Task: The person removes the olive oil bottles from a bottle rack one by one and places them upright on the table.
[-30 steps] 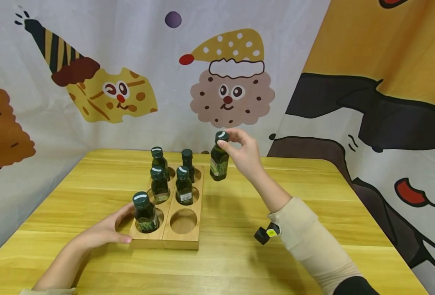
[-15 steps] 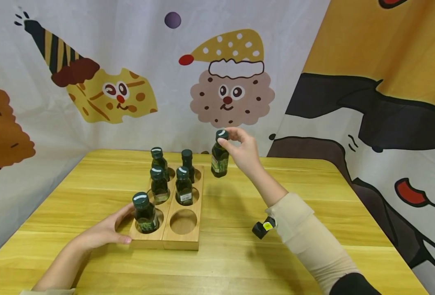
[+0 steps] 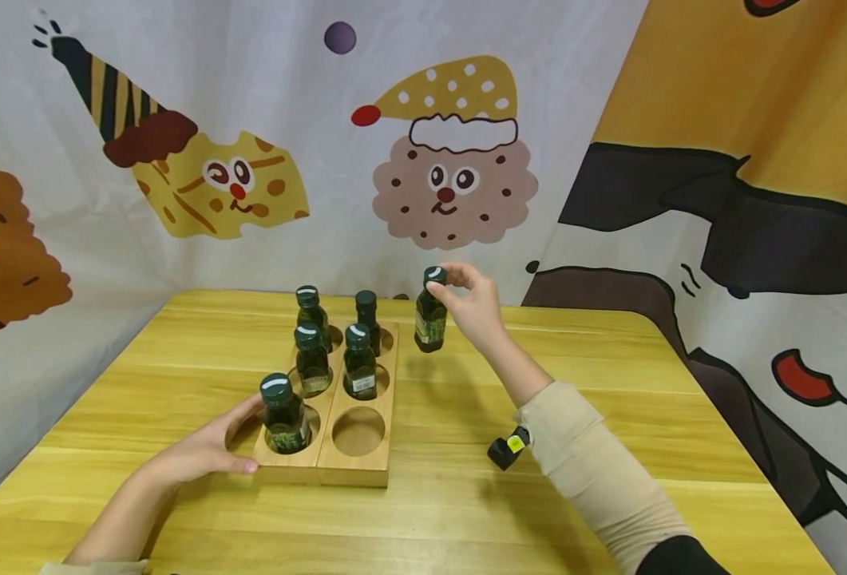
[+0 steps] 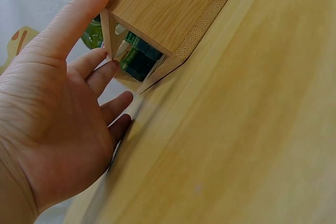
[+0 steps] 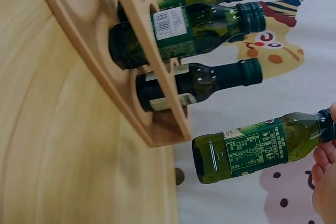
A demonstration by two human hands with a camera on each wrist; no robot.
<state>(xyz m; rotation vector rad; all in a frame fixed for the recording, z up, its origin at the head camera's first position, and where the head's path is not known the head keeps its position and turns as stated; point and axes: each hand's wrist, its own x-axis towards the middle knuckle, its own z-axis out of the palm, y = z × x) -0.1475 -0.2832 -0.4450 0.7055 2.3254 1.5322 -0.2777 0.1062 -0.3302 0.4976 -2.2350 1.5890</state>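
A wooden rack point(image 3: 354, 471) with round holes lies on the yellow table point(image 3: 466, 511). Several dark green bottles stand in it, the nearest point(image 3: 283, 415) at its front left; the front right hole point(image 3: 358, 431) is empty. My right hand point(image 3: 446, 283) pinches the cap of another green bottle point(image 3: 431, 319) and holds it upright just right of the rack's far end. In the right wrist view this bottle point(image 5: 252, 148) hangs apart from the rack point(image 5: 157, 103). My left hand point(image 3: 232, 439) lies flat against the rack's front left corner, fingers point(image 4: 100, 72) touching its side point(image 4: 173, 9).
Cartoon-printed cloth walls point(image 3: 179, 176) close in the table at the back and on both sides. A small black camera point(image 3: 505, 449) hangs under my right wrist. Bare table top point(image 3: 610, 375) stretches right of the rack.
My right hand has carried the bottle slightly farther back and a little lower beside the rack's far end. The left hand and the rack have not moved.
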